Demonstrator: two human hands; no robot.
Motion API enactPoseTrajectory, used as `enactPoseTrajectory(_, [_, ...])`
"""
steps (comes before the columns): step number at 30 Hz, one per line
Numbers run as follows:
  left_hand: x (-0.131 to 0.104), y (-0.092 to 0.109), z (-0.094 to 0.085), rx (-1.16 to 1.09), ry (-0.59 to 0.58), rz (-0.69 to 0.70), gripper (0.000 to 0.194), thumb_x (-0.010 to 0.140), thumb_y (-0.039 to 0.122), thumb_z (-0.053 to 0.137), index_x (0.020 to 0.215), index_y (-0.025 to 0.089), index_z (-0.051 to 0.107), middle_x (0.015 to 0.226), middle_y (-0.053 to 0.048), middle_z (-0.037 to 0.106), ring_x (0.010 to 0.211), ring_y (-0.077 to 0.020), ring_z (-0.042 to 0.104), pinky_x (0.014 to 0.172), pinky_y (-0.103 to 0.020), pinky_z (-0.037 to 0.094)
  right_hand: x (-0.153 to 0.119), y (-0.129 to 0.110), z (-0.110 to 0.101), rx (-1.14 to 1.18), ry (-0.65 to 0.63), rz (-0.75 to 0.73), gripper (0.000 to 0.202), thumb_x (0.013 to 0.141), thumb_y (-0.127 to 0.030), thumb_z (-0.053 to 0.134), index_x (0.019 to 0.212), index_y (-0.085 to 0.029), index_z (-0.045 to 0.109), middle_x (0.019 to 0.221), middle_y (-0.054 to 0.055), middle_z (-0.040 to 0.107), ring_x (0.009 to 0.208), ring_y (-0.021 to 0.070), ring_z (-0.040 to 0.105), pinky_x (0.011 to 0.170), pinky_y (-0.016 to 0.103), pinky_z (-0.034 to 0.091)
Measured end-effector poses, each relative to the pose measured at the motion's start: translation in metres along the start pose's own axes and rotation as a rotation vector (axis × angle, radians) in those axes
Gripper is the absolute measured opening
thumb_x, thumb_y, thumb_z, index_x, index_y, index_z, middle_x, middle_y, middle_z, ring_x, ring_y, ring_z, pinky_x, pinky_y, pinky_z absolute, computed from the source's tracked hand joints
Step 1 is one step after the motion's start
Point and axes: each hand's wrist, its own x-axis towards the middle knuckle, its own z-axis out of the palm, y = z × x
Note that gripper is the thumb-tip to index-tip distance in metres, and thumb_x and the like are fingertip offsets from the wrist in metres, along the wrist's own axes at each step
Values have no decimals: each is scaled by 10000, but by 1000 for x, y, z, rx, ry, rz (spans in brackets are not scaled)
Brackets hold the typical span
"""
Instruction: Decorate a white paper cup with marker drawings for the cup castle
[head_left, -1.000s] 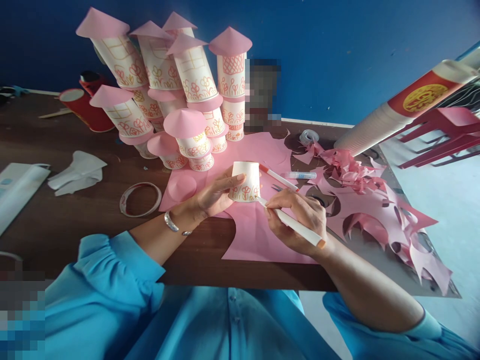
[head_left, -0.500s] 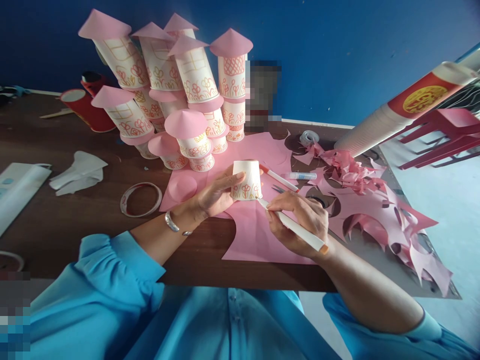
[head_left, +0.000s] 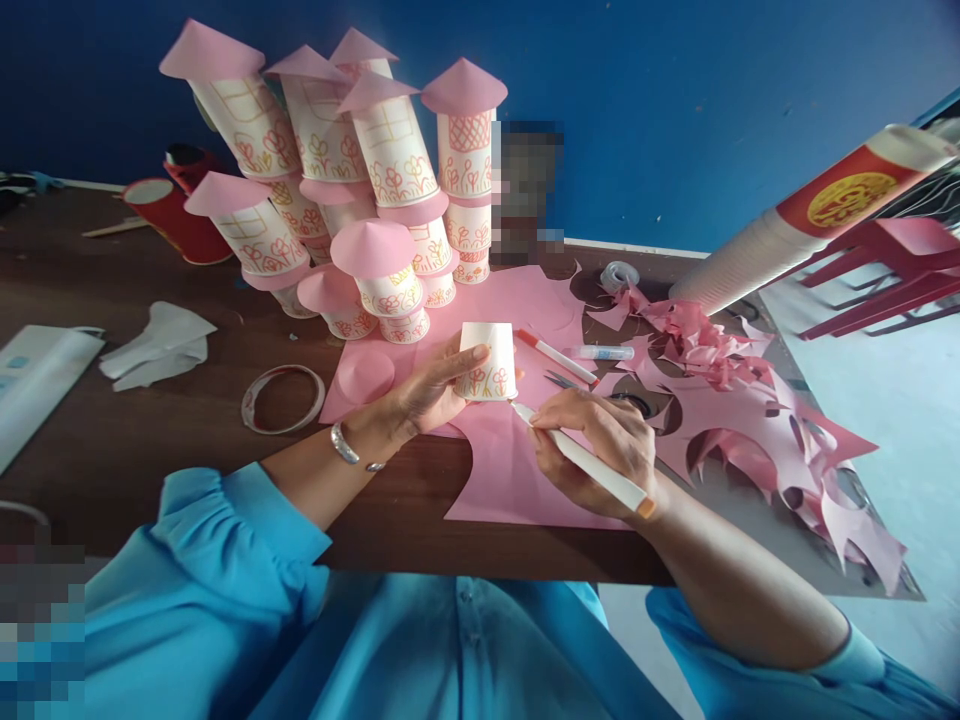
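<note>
My left hand (head_left: 439, 382) grips a white paper cup (head_left: 486, 355) turned upside down, thumb across its side. Red and yellowish flowers and grass are drawn along the cup's rim end. In my right hand (head_left: 596, 440) is a white marker (head_left: 592, 468) with an orange end; its tip is at the lower right edge of the cup. Both hands are over pink paper (head_left: 499, 480). Just beyond the cup lies a red-and-white marker (head_left: 559, 358), with scissors (head_left: 630, 402) partly hidden behind my right hand.
Paper-cup towers (head_left: 397, 150) with pink cone roofs stand at the back left. A tape roll (head_left: 283, 400) and crumpled white paper (head_left: 157, 345) lie to the left. Pink scraps (head_left: 750, 400), a glue tube (head_left: 602, 352) and a long cup stack (head_left: 780, 240) are on the right.
The cup has shifted slightly left and turned in my left hand, bringing a different part of the drawing forward. The marker tip has moved a little left with it.
</note>
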Motion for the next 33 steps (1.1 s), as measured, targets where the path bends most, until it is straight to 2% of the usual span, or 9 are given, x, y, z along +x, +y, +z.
enactPoseTrajectory(7, [2, 2, -1, -13, 30, -21, 579, 837, 558, 918, 1296, 238, 769, 1183, -97, 801, 1181, -325, 732, 927, -420, 633, -1, 1, 1, -10, 16, -9, 197, 971, -82, 659, 1045, -261, 625, 786, -35, 753, 655, 148, 759, 578, 258, 590])
enactPoseTrajectory(12, [2, 4, 1, -45, 20, -23, 516, 866, 560, 890, 1217, 193, 799, 1194, -126, 812, 1178, -331, 741, 911, -407, 626, 1, 0, 1, -35, 20, -2, 241, 945, -53, 667, 1035, -271, 615, 755, -52, 732, 627, 148, 745, 563, 260, 564])
enactPoseTrajectory(17, [2, 4, 0, -81, -2, -25, 535, 877, 546, 877, 1246, 169, 793, 1201, -150, 826, 1217, -356, 742, 916, -408, 614, 1, 1, 1, -51, 24, -7, 228, 959, -59, 664, 1052, -261, 614, 771, -42, 744, 637, 144, 743, 576, 251, 566])
enactPoseTrajectory(22, [2, 3, -2, -98, -23, -28, 499, 891, 523, 866, 1234, 166, 798, 1184, -134, 830, 1123, -319, 775, 926, -397, 617, 0, 3, 3, -48, 42, 10, 199, 978, -79, 677, 1062, -252, 623, 810, -34, 768, 652, 140, 756, 614, 247, 604])
enactPoseTrajectory(28, [3, 3, -1, -80, -54, -21, 512, 909, 547, 841, 1250, 167, 800, 1172, -127, 831, 1108, -304, 780, 958, -394, 615, -2, 4, 7, -42, 58, 21, 147, 1021, -105, 673, 1057, -239, 625, 818, -19, 773, 663, 136, 749, 619, 247, 617])
enactPoseTrajectory(33, [3, 1, -3, -63, -89, -15, 508, 926, 546, 824, 1273, 174, 804, 1186, -134, 830, 1085, -283, 780, 906, -348, 623, -1, 5, 5, -33, 37, 29, 157, 1029, -106, 667, 1073, -251, 626, 839, -15, 774, 691, 149, 762, 627, 264, 632])
